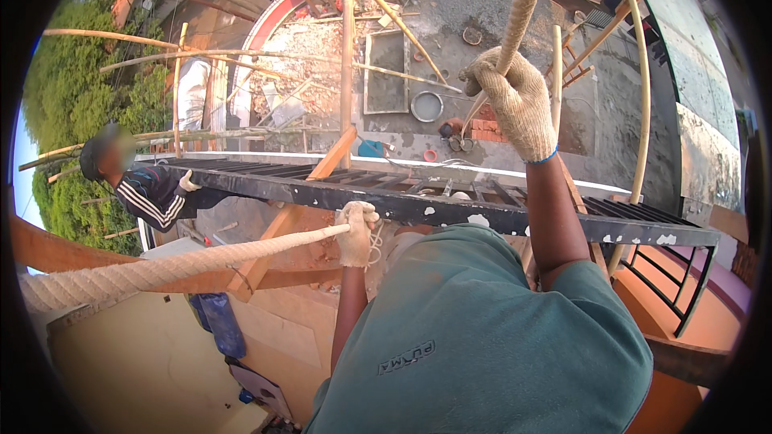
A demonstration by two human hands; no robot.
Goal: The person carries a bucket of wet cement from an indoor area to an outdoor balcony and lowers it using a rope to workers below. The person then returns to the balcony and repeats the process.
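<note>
My right hand [519, 104], in a cream knitted glove, is raised and closed round a thick pale rope [528, 4]. The rope comes down from the top edge and runs on below the fist towards the ground. Lower and to the left, my gloved left hand [355, 233] grips a rope length [201, 264] that stretches to the lower left rim. Whether both lengths are one rope, I cannot tell. Just beyond my left hand lies a black metal frame with rungs [386, 202], its paint chipped white in places.
At the left, a co-worker [153, 185] in a striped dark jacket rests a gloved hand on the frame. Bamboo poles [347, 56] stand and cross ahead. Far below are a round tub [426, 106], a rectangular mortar trough [367, 72] and red bricks [486, 130]. A wooden beam [261, 251] slants beside me.
</note>
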